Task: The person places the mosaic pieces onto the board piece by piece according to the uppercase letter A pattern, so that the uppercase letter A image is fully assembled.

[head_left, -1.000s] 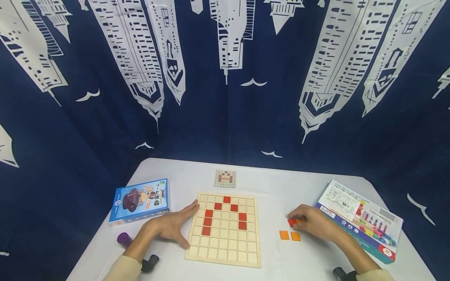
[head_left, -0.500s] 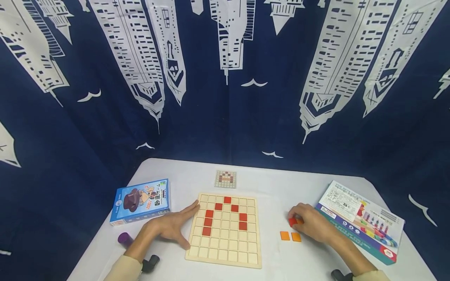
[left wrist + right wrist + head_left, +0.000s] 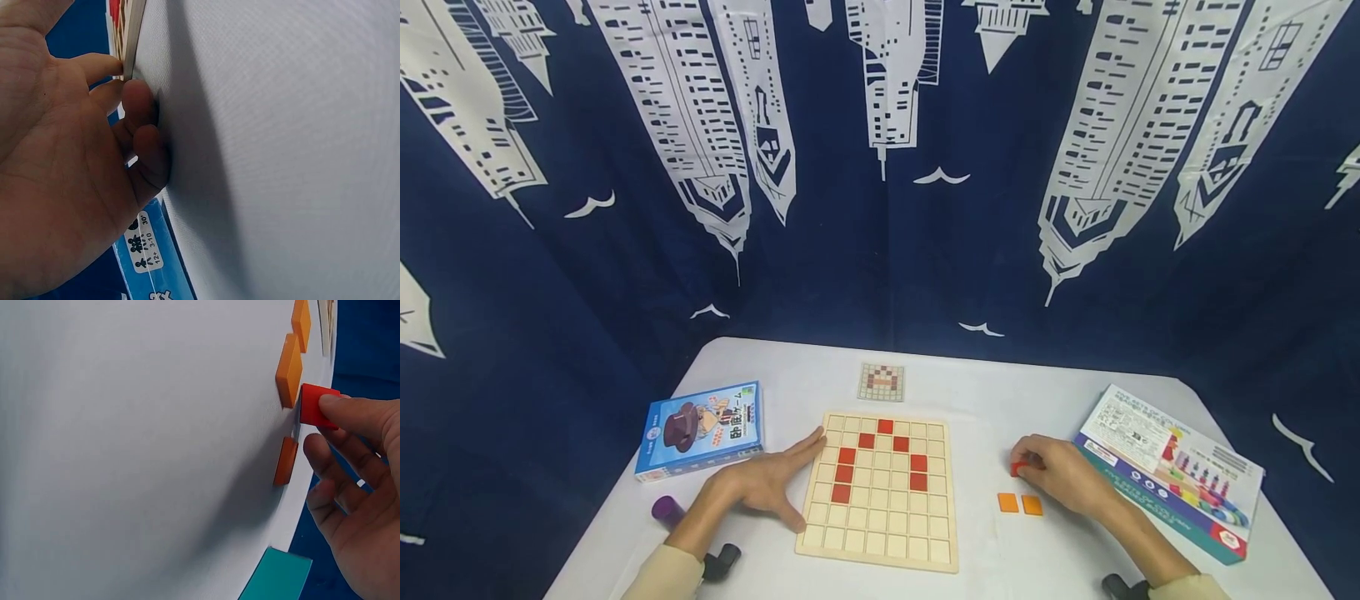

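A wooden grid board (image 3: 876, 525) with several red tiles set in its upper half lies on the table. My left hand (image 3: 767, 483) is spread along the board's left side, thumb and fingertips touching its edge. To the right of the board, my right hand (image 3: 1063, 475) pinches a red tile (image 3: 312, 406) between thumb and fingers. Two orange tiles (image 3: 1008, 502) (image 3: 1032, 505) lie just in front of that hand. A third orange tile (image 3: 286, 461) is on the table beneath the hand in the right wrist view; the hand hides it in the head view.
Behind the board lies a small pattern card (image 3: 882, 382). A blue box (image 3: 700, 429) and a purple cylinder (image 3: 666, 511) are at the left. A white and teal box (image 3: 1172, 471) sits at the right, beside my right forearm. A dark blue patterned cloth (image 3: 880, 250) hangs behind the table.
My right hand has taken the red tile up from beside an orange one and shifted slightly left with it. My left hand has stayed in place.
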The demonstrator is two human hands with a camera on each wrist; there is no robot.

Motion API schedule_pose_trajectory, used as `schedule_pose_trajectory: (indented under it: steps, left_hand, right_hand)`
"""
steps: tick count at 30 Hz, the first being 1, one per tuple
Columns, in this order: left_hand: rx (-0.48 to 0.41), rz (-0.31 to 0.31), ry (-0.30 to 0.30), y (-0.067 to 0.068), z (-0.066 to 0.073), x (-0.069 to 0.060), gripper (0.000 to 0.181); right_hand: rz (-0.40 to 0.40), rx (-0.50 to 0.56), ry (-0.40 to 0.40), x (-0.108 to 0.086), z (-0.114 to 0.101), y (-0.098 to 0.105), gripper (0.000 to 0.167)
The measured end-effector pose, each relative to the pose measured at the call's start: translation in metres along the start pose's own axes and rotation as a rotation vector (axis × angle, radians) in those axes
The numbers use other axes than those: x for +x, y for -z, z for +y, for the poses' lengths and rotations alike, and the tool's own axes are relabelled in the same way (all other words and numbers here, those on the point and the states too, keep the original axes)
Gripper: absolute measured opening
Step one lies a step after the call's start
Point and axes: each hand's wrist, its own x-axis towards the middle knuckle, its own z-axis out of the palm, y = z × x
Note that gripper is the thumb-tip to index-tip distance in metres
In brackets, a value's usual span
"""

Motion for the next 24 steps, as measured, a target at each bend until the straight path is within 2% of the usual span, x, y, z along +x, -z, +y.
schedule_pose_trajectory:
  steps: [5, 11, 14, 24]
  left_hand:
    - [0.011, 0.003, -0.003, -0.001, 0.000, 0.000, 0.126]
    - [0.015, 0.003, -0.003, 0.000, -0.001, 0.001, 0.127]
    - [0.017, 0.004, -0.002, 0.000, -0.001, 0.002, 0.127]
    - [0.001, 0.003, -0.005, -0.001, -0.001, 0.003, 0.128]
  right_hand:
    - [0.005, 0.050, -0.011, 0.002, -0.009, -0.002, 0.019]
    - [-0.065, 0.204, -0.066, 0.007, -0.024, -0.008, 0.015]
    - [-0.094, 0.250, -0.047, 0.009, -0.034, -0.013, 0.013]
    - [-0.141, 0.295, 0.019, 0.019, -0.061, -0.034, 0.012]
